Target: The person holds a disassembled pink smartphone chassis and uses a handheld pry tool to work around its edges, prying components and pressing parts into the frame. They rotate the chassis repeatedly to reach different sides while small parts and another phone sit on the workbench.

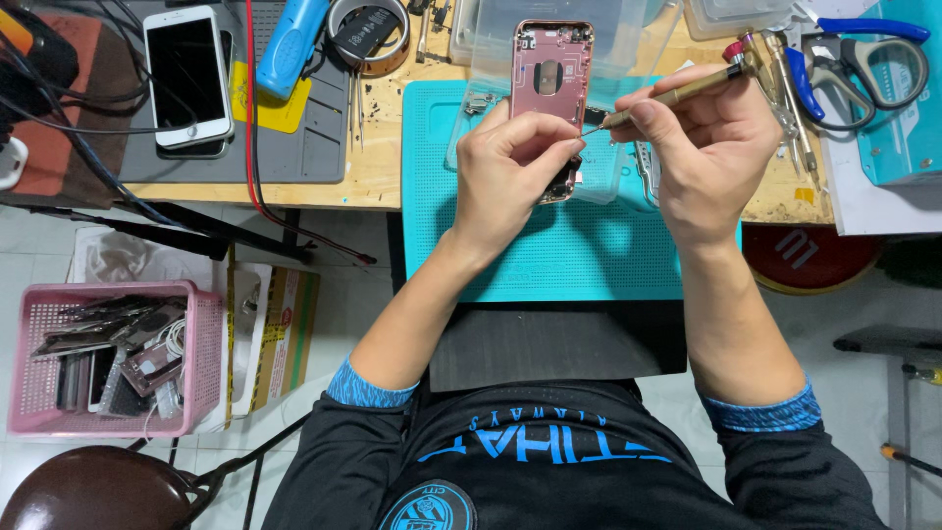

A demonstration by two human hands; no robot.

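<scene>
A pink phone housing [551, 69] with its inside facing up lies over a teal work mat [549, 245]. My left hand [510, 172] grips the housing's near end, fingers curled over it. In my right hand [711, 132] I hold a slim brass screwdriver [677, 93] with a red cap. Its tip points at the housing's right edge, close to my left fingertips.
A white phone [186, 74] rests on a grey mat [324, 147] at the left, with a blue tool [291, 44] and a tape roll [368, 34]. Scissors [863, 59] and tweezers [785, 88] lie at the right. A pink basket [206, 344] of parts stands on the floor.
</scene>
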